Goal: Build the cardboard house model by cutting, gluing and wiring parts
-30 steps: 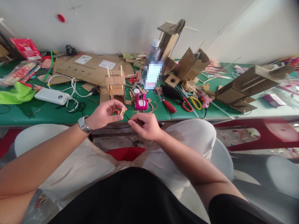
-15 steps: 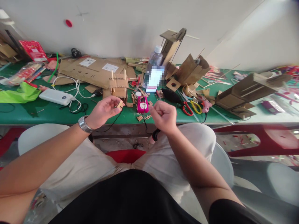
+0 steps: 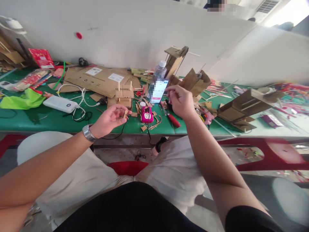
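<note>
My left hand (image 3: 109, 120) pinches a small piece of cardboard (image 3: 125, 113) between thumb and fingers, just in front of a small cardboard model (image 3: 124, 94) with upright sticks. A black cord hangs just below those fingers. My right hand (image 3: 180, 100) is raised beside a lit phone (image 3: 159, 91), which leans against a clear plastic bottle (image 3: 159, 69). Its index finger points at the phone's right edge, the other fingers are curled, and I see nothing held; whether it touches the phone I cannot tell. A pink case with a white face pattern (image 3: 146, 114) lies between my hands.
A red-handled tool (image 3: 173, 120) lies near the front edge of the green table (image 3: 112, 128). To the left are a white power bank (image 3: 59, 104) with cables and a flattened cardboard parcel (image 3: 96, 80). Cardboard structures (image 3: 241, 108) stand at the right, with scraps around the pink case.
My right hand has moved up and away, from beside the pink case to the phone, with its index finger now extended. My left hand still holds the cardboard piece. The view has tilted up slightly.
</note>
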Demonstrator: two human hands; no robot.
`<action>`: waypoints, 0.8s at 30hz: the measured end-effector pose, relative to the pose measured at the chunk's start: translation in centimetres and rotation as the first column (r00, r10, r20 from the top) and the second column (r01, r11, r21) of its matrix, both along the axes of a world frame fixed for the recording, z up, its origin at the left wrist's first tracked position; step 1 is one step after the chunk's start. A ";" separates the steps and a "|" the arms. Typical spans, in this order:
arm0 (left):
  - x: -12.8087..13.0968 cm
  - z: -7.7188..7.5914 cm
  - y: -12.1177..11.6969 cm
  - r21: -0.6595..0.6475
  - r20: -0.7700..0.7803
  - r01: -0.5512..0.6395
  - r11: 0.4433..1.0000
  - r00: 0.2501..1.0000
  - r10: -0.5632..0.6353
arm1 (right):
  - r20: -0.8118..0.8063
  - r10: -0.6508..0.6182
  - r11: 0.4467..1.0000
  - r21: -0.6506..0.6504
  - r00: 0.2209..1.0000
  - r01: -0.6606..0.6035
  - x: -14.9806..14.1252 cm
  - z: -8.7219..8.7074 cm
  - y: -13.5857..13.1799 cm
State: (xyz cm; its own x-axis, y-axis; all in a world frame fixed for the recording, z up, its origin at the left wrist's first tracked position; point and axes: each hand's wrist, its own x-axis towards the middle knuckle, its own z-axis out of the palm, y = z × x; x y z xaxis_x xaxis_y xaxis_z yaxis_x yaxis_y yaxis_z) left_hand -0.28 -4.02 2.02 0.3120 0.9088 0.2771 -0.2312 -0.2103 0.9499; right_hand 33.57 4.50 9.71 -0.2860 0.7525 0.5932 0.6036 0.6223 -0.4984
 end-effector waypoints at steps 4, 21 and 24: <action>-0.1 0.0 0.0 -0.010 -0.032 0.006 1.000 0.999 -0.006 | 0.241 -0.066 0.991 -0.100 0.968 0.092 0.6 -3.6 2.3; 0.1 -0.8 0.3 0.140 -0.217 -0.154 0.978 0.959 0.182 | 0.346 0.011 0.946 -0.308 0.938 0.103 0.0 -5.9 0.2; 0.1 -0.9 0.3 0.163 -0.223 -0.183 0.970 0.951 0.216 | 0.402 0.017 0.944 -0.308 0.916 0.118 0.3 -6.9 0.9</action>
